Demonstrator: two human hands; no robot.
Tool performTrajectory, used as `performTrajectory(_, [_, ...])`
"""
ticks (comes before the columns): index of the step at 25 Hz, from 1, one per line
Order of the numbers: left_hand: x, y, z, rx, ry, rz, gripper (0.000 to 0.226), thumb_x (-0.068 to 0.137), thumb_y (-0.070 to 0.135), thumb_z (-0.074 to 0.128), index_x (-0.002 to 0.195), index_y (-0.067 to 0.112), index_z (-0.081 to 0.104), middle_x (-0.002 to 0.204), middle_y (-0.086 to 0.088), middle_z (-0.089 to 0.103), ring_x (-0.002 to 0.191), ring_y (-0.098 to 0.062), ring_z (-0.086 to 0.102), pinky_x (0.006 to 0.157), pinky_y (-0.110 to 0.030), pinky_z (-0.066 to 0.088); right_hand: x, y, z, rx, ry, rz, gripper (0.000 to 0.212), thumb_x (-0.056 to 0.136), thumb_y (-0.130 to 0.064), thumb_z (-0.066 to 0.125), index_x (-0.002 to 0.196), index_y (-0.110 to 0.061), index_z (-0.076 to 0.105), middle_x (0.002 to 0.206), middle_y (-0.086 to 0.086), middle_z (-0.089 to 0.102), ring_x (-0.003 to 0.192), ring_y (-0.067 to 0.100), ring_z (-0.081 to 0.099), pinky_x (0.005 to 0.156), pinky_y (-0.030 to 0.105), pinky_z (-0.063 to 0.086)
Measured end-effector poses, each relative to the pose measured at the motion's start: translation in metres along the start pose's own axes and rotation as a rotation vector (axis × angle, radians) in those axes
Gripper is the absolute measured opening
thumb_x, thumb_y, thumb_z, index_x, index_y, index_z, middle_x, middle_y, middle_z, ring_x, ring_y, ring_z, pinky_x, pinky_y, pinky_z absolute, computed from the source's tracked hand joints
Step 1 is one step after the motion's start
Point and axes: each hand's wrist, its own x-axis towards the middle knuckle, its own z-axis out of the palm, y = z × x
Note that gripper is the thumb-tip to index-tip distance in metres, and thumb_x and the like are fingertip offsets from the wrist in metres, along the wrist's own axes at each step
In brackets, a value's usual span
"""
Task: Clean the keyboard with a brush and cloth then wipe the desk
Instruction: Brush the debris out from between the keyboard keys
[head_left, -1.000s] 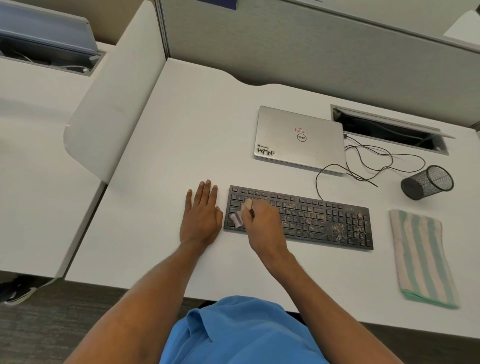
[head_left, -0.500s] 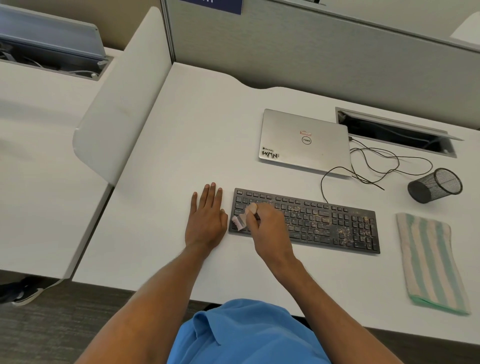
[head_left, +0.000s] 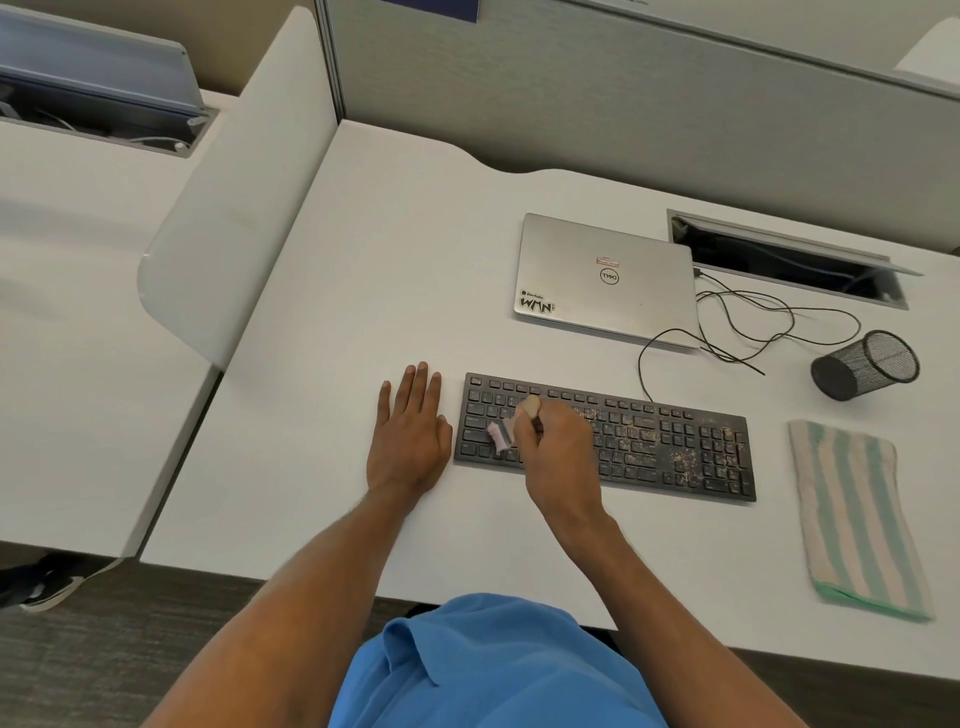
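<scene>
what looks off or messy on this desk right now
The mesh pen cup lies tipped on its side to the right of the laptop. Pale crumbs litter the keyboard, thickest over its right half; the right hand holds a brush over the left-end keys.

Matt black plastic keyboard, brushed-metal laptop, wire-mesh cup, striped terry cloth.

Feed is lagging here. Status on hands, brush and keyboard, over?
Right hand grips brush on left keys of keyboard. Left hand flat on desk beside it. Crumbs on right keys; cloth untouched, nothing blocking.
</scene>
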Motion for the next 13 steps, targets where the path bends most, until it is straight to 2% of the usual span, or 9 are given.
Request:
performTrajectory(3, [0.0001,0.0010,-0.0013,-0.004,0.004,0.003,0.068,0.101,0.032,0.025,0.165,0.011,0.029,0.175,-0.010,0.020,0.163,-0.024,0.014,0.133,-0.050,0.006,0.0013,0.0029,0.0071,0.013,-0.016,0.034,0.026,0.101,-0.018,0.053,0.079,-0.007,0.062,0.074,0.003,0.063,0.067,0.016,0.056,0.059,0.030,0.043])
performTrajectory(8, [-0.0001,0.0013,-0.0021,-0.007,-0.002,-0.001,0.069,0.100,0.032,0.026,0.165,0.011,0.029,0.175,-0.009,0.020,0.163,-0.023,0.013,0.133,-0.050,0.005,-0.0005,0.0059,0.0057,-0.085,-0.173,0.152,0.029,0.101,-0.018,0.052,0.075,-0.008,0.061,0.071,0.006,0.063,0.058,0.016,0.047,0.052,0.030,0.037])
performTrajectory(10, [0.0003,0.0018,-0.0020,-0.005,-0.005,0.001,0.068,0.100,0.032,0.026,0.165,0.011,0.029,0.175,-0.009,0.020,0.163,-0.023,0.013,0.133,-0.050,0.006,-0.0015,0.0031,0.0021,-0.081,-0.131,0.127,0.033,0.103,-0.020,0.051,0.073,-0.007,0.059,0.068,0.006,0.061,0.056,0.013,0.043,0.051,0.029,0.034])
performTrajectory(13, [0.0001,0.0014,-0.0020,-0.004,0.000,-0.003,0.068,0.100,0.031,0.027,0.165,0.011,0.029,0.175,-0.009,0.020,0.163,-0.024,0.013,0.133,-0.050,0.006,0.0008,0.0006,0.0007,-0.023,-0.018,0.060,0.035,0.104,-0.022,0.049,0.075,-0.007,0.060,0.069,0.004,0.061,0.057,0.012,0.047,0.051,0.025,0.035])
